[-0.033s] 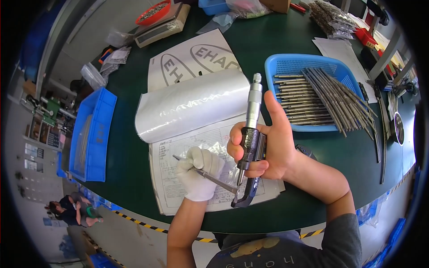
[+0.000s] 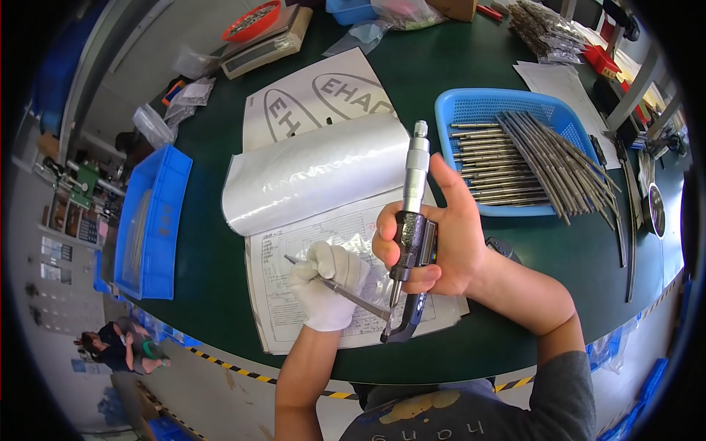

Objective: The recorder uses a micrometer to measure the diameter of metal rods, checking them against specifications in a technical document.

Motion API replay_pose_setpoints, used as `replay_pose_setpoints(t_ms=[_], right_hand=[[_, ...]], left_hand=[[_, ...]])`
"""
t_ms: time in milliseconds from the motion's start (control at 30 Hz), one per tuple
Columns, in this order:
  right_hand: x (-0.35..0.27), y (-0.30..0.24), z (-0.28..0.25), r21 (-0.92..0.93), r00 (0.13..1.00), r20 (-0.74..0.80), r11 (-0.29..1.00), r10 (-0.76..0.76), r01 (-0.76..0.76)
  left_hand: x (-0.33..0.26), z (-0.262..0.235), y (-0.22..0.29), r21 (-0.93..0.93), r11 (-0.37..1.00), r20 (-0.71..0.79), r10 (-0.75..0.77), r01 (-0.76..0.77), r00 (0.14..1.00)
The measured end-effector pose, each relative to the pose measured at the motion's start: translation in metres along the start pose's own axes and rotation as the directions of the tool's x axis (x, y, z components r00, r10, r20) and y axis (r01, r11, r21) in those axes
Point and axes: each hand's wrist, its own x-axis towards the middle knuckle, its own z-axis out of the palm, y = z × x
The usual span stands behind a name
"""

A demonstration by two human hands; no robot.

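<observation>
My left hand (image 2: 329, 287), in a white glove, pinches a thin grey metal rod (image 2: 358, 300) that slants down to the right. The rod's lower end lies at the jaws of a micrometer (image 2: 416, 173); whether the jaws touch it I cannot tell. Bare fingers of my right hand (image 2: 463, 246) wrap round the micrometer's black frame, its silver barrel pointing up and the thumb raised beside it. Both hands are over an open folder of printed sheets (image 2: 276, 320), whose plastic sleeve (image 2: 316, 173) curls back above them.
A light-blue basket (image 2: 443, 121) of metal rods (image 2: 555, 162) stands right of the folder. At the left is a blue bin (image 2: 163, 220). A scale (image 2: 276, 48) bearing a red dish (image 2: 252, 20) sits at the back. Long rods (image 2: 627, 220) lie at the right. A person (image 2: 125, 345) is at far left.
My right hand and the micrometer have shifted very slightly left, the raised thumb dipping a little. My left hand and the rod look almost the same.
</observation>
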Motion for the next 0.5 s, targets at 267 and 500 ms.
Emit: replay_pose_setpoints(t_ms=[267, 500], right_hand=[[-0.002, 0.008, -0.003, -0.032, 1.000, 0.007, 0.999, -0.015, 0.015], [-0.004, 0.007, 0.009, -0.123, 0.995, -0.097, 0.992, -0.003, -0.009]], left_hand=[[-0.001, 0.000, 0.000, 0.028, 1.000, 0.006, 0.000, 0.000, 1.000], [-0.002, -0.006, 0.002, -0.005, 0.999, 0.013, -0.044, 0.044, 0.999]])
